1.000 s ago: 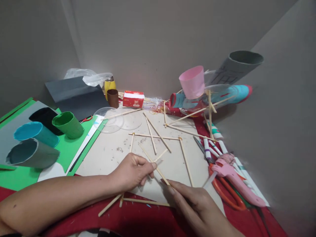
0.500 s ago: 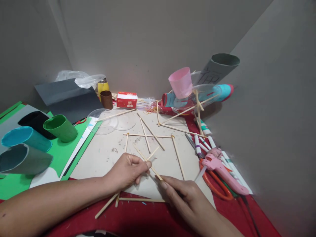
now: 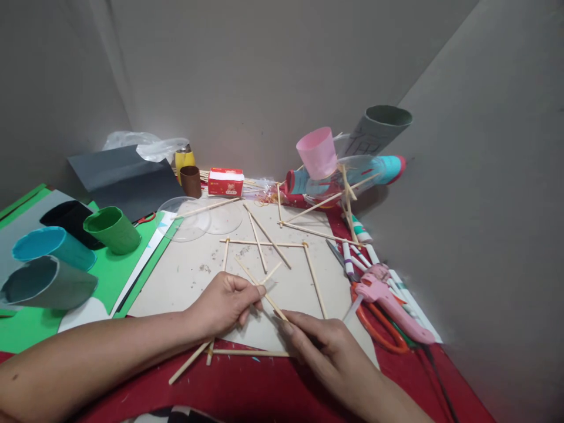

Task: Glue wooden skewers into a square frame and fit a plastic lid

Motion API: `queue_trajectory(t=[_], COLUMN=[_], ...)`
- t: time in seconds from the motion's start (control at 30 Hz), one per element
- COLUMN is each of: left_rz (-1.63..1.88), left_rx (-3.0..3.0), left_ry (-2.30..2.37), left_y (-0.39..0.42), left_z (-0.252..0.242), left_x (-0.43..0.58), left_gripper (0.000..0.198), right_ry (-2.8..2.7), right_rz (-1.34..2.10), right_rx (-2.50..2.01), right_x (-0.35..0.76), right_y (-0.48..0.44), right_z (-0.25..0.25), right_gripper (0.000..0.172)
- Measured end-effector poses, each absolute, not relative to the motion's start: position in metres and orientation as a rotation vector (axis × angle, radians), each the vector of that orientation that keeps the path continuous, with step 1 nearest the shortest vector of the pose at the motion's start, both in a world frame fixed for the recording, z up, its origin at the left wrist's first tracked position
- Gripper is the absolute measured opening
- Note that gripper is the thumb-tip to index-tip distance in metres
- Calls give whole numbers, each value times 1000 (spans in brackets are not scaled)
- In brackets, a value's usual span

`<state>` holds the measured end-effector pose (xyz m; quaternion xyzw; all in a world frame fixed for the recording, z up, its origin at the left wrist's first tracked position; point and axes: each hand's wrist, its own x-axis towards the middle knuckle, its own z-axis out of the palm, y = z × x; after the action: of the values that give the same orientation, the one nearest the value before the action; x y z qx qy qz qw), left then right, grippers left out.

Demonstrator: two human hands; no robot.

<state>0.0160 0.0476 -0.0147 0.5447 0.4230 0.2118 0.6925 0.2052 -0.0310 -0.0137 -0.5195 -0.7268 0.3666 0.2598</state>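
Note:
My left hand (image 3: 227,302) pinches two thin wooden sticks where they cross, over the middle of the white board (image 3: 189,282). The longer stick (image 3: 247,271) slants down to my right hand (image 3: 328,352), whose thumb and fingers are closed on its near end. A shorter stick (image 3: 274,271) points up and right from my left fingers. Beneath the hands lies a frame of joined sticks (image 3: 264,242); my forearm and hands cover parts of it. Two loose sticks (image 3: 269,238) lie within and across its far side, forming a narrow V.
A pink glue gun (image 3: 399,308) lies over orange-handled scissors (image 3: 381,329) and markers on the right. Behind stands a stick structure (image 3: 317,208) beside a pink paper cup (image 3: 317,154). Paper tubes, including a green one (image 3: 117,235), stand left. A red box (image 3: 225,183) sits at the back.
The view has shifted slightly, so items on the right appear a little further left. Both hands keep the same grip on the sticks.

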Motion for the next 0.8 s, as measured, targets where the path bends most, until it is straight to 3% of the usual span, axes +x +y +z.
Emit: queue_trajectory(t=[0.5,0.8], left_rz=[527,555], left_rx=[1155,1170], left_ry=[932,920], left_y=[45,48], left_z=[-18,-22], left_x=[18,20], left_gripper=[42,38], right_ry=[-1891,-1651], right_rz=[1025,1101], right_rx=[-1441,-1484], right_x=[207,213], right_y=[-29,-17], right_z=[-17,-30], right_gripper=[34,48])
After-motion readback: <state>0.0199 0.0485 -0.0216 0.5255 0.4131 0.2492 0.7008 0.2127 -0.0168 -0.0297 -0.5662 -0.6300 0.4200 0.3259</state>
